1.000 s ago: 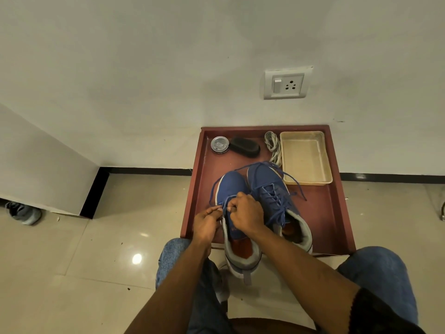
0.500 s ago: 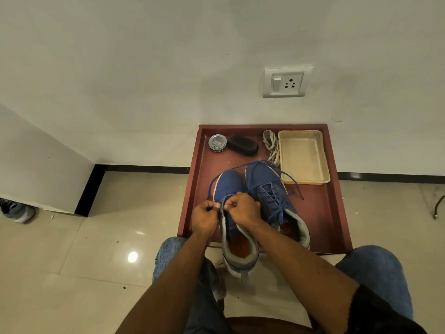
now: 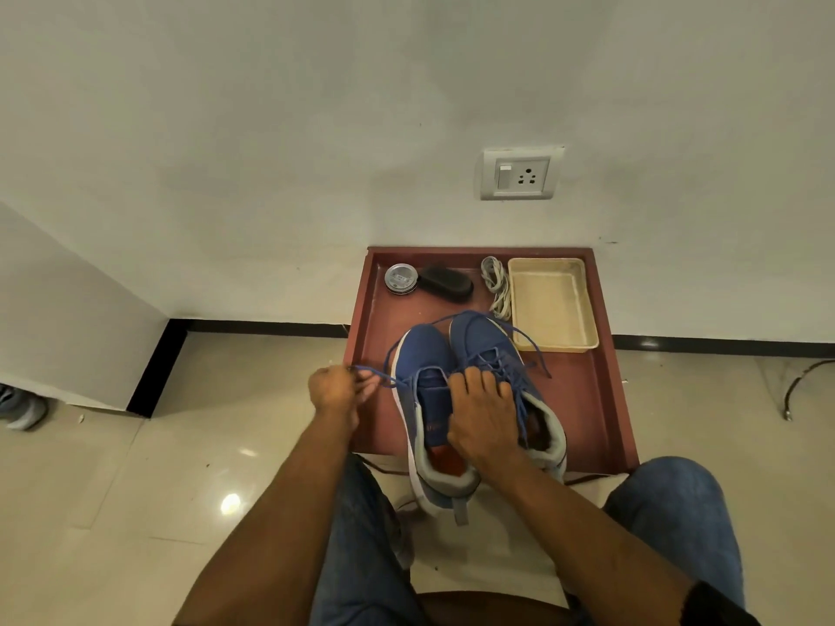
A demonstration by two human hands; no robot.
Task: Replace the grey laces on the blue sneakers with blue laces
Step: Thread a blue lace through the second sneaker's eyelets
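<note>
Two blue sneakers stand side by side on a red-brown tray (image 3: 583, 399). The left sneaker (image 3: 422, 368) has a blue lace (image 3: 384, 379) running out of its eyelets to the left. My left hand (image 3: 336, 388) pinches that lace end beyond the tray's left edge, drawing it taut. My right hand (image 3: 481, 415) rests on the left sneaker's tongue and opening, fingers curled over it and holding it down. The right sneaker (image 3: 492, 341) is laced in blue, with loose ends trailing to the right. A bundle of grey laces (image 3: 496, 286) lies at the back of the tray.
A cream plastic tray (image 3: 553, 305) sits at the back right of the red-brown tray, a round tin (image 3: 401, 278) and a black brush (image 3: 447, 282) at the back left. My knees in jeans frame the near edge. A wall with a socket (image 3: 519, 173) rises behind.
My left hand has moved left, away from the sneaker, pulling the blue lace out taut. My right hand has shifted from the lace to press on the sneaker's tongue.
</note>
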